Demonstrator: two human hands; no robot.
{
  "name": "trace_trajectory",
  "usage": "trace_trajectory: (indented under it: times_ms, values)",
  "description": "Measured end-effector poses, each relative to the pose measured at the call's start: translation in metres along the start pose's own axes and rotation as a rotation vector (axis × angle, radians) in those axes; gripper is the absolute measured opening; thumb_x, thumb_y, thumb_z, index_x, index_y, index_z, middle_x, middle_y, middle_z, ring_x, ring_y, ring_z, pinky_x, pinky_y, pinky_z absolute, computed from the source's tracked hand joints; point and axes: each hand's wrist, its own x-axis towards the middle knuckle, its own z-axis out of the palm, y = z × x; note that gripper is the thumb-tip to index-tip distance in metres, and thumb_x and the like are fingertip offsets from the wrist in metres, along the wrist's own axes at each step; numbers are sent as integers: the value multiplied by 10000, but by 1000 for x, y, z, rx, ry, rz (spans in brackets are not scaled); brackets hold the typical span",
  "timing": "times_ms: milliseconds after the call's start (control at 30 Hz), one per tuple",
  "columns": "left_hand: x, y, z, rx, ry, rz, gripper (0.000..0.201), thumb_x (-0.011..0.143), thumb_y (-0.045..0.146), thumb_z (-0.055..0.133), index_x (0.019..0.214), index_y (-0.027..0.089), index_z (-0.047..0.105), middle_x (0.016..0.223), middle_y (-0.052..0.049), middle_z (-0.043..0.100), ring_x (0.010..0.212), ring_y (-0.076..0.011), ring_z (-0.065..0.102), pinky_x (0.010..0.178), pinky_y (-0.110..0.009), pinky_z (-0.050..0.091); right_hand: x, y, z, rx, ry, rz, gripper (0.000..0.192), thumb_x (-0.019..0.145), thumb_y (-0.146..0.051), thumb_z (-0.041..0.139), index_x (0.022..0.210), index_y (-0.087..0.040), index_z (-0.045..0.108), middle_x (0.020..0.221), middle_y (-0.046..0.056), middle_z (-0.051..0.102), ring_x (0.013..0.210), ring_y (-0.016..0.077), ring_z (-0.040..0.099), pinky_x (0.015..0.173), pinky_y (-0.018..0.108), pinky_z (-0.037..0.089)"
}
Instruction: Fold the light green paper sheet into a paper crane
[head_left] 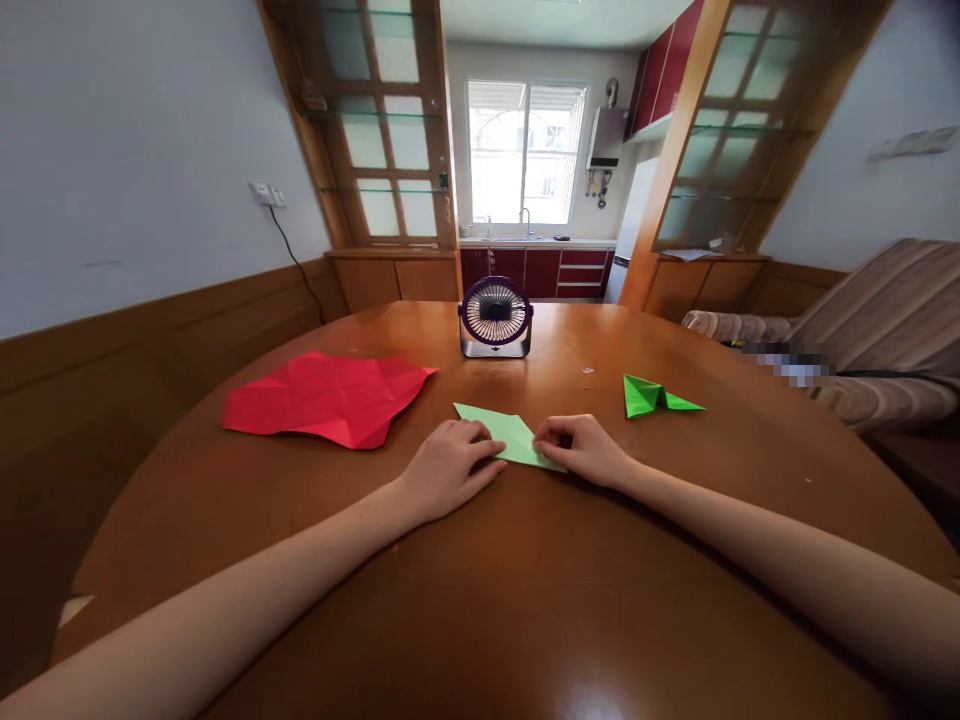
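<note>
On the round brown counter, a light green paper is being folded. It is already folded into a flat pointed shape, with one long point aimed away to the left, so some folds look done. It does not yet look like the finished green paper shape that lies off to the right, so more folds seem to be left (this is only a guess from how flat it is).

The light green paper lies flat between the two hands, close to the body. The left hand is laid on the near left edge, with its fingers curled and pressed down. The right hand is closed on the right end of the paper, which is pinched between thumb and fingers.

A big red paper with many creases is spread out well to the left. A small purple fan is stood farther back.
</note>
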Motion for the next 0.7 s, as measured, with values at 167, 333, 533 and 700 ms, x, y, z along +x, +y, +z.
trace_trajectory:
  times_ms: [167,333,533,700]
  values:
    - [-1,-11,0,-161,-38,36,280,901,374,542,1093,234,689,1067,-75,633,1002,-207,585,900,-360,457,1,4,-7,-115,27,-247,215,867,-221,516,1014,-153,658,967,92,658,873,188,603,766,335,498]
    - [-3,-26,-2,-447,-105,140,227,880,339,595,1044,227,707,1084,-67,640,1007,-174,612,906,-311,483,1,8,-12,-277,-133,-469,413,890,-133,457,1292,-197,528,1288,127,570,1211,241,508,1021,477,391]
    - [-3,-33,-3,-559,-103,147,210,840,338,655,992,210,725,1036,-75,681,1007,-187,635,903,-321,504,3,13,-18,-202,-228,-531,324,884,-189,549,1199,-210,618,1159,98,667,1101,218,600,1003,463,418]
    - [-2,-33,-6,-555,-106,146,207,853,333,640,980,199,733,1014,-85,701,1017,-192,646,886,-304,514,6,21,-22,-92,-245,-511,301,841,-304,666,1126,-210,672,1168,93,674,1117,212,601,997,432,435]
